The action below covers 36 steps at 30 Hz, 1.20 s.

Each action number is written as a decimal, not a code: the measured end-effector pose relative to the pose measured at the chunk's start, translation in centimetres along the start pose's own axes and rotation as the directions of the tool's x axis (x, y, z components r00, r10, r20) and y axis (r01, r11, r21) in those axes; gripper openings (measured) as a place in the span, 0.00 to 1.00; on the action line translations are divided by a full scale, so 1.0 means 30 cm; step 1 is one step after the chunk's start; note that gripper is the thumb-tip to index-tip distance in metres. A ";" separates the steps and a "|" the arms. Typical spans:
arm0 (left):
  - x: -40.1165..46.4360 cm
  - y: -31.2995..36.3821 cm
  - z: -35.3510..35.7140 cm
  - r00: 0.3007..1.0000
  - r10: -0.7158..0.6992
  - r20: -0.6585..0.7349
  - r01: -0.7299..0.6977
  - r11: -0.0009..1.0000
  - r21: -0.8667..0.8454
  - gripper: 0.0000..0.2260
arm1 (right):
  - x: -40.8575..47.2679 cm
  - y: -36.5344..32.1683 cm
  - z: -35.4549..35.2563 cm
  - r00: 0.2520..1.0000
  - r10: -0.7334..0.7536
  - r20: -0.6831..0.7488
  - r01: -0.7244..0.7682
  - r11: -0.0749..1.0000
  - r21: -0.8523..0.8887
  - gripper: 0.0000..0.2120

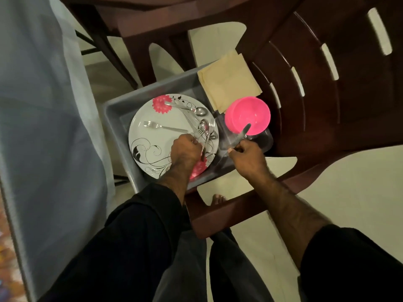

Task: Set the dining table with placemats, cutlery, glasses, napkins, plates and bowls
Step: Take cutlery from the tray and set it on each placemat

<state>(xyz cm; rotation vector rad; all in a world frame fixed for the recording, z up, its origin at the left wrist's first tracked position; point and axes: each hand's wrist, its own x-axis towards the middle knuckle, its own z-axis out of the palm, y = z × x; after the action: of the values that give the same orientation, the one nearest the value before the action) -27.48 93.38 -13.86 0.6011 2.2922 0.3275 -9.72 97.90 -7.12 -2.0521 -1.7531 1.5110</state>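
Observation:
A grey tub (pixel 113 110) sits on a dark red plastic chair. In it lies a white plate (pixel 150 140) with pink flowers, holding a loose fork (pixel 162 126) and a heap of spoons and forks (pixel 201 125). My left hand (pixel 185 148) grips cutlery from that heap, a spoon and fork sticking up out of the fist. My right hand (pixel 246 152) holds a table knife (pixel 241 136), its blade pointing over stacked pink bowls (pixel 248 115). Beige folded napkins (pixel 229 81) lie at the tub's far corner. A clear glass (pixel 263 140) lies beside the bowls.
The chair (pixel 327 94) has a slatted back on the right and an armrest (pixel 229 212) near my legs. A table edge draped in pale blue cloth (pixel 43 127) runs along the left. Another dark chair (pixel 141 22) stands beyond. A bare foot (pixel 218 199) shows on the tiled floor.

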 end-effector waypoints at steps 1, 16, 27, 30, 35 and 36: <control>0.009 0.005 -0.005 0.999 -0.015 0.029 0.015 1.000 -0.004 0.07 | 0.002 -0.006 0.003 1.000 0.009 0.002 -0.009 1.000 0.009 0.03; 0.051 -0.090 -0.112 0.996 -0.081 0.039 0.080 0.996 0.035 0.11 | -0.007 -0.089 0.031 0.997 -0.003 0.074 0.005 1.000 -0.030 0.03; 0.115 -0.065 -0.096 0.992 -0.125 0.016 0.126 0.987 -0.096 0.06 | 0.012 -0.087 0.056 0.998 0.037 0.059 -0.038 0.999 0.014 0.04; 0.112 -0.082 -0.135 0.979 -0.116 0.170 0.135 0.986 -0.101 0.06 | -0.001 -0.109 0.039 0.996 0.053 0.066 -0.055 0.998 0.028 0.06; -0.011 -0.111 -0.306 0.964 -0.007 0.267 0.090 0.950 -0.300 0.13 | -0.062 -0.220 -0.011 0.996 0.010 0.093 -0.014 0.999 0.041 0.08; -0.056 -0.111 -0.360 0.966 -0.008 0.259 0.098 0.937 -0.335 0.12 | -0.091 -0.254 -0.019 0.994 -0.005 0.107 0.002 1.000 0.031 0.09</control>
<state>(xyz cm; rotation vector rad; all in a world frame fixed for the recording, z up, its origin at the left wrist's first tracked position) -35.19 89.05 -6.63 0.3753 1.9395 0.5777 -14.54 98.80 -0.67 -1.9871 -1.7557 1.6656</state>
